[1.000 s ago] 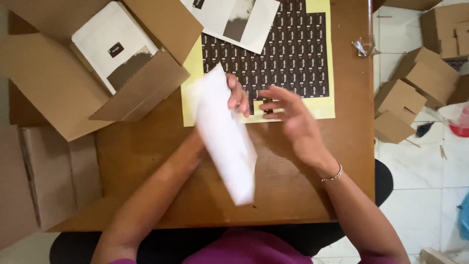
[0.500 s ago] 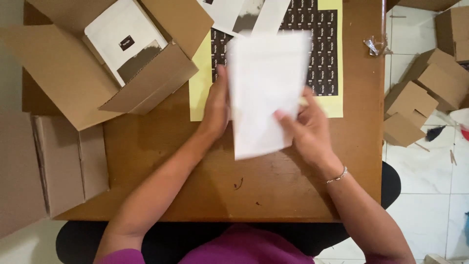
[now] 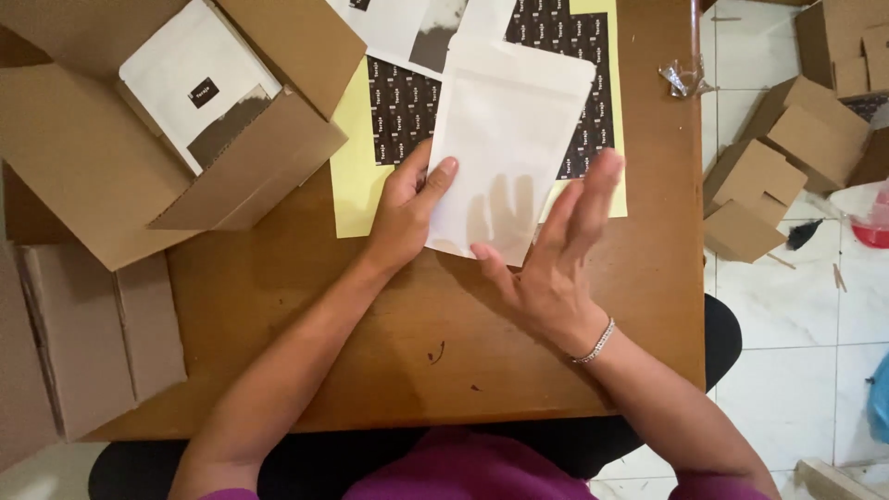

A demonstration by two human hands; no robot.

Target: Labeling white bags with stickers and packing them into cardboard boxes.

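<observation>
A white paper pouch (image 3: 509, 139) with a clear window near its lower end lies tilted over a yellow sheet of black stickers (image 3: 407, 106). My left hand (image 3: 407, 199) grips the pouch's lower left edge, thumb on top. My right hand (image 3: 556, 250) hovers flat at the pouch's lower right edge, fingers spread and extended, thumb near the bottom edge. A bracelet sits on my right wrist.
An open cardboard box (image 3: 157, 130) at the upper left holds similar white pouches (image 3: 199, 88). More pouches (image 3: 412, 28) lie at the top of the wooden table (image 3: 370, 343). Flat cartons (image 3: 83, 343) sit left; folded small boxes (image 3: 769, 176) lie on the tiled floor right.
The pouch went from being held edge-on in the air to lying flat over the sticker sheet. My right hand let go of it and now stretches open beside it.
</observation>
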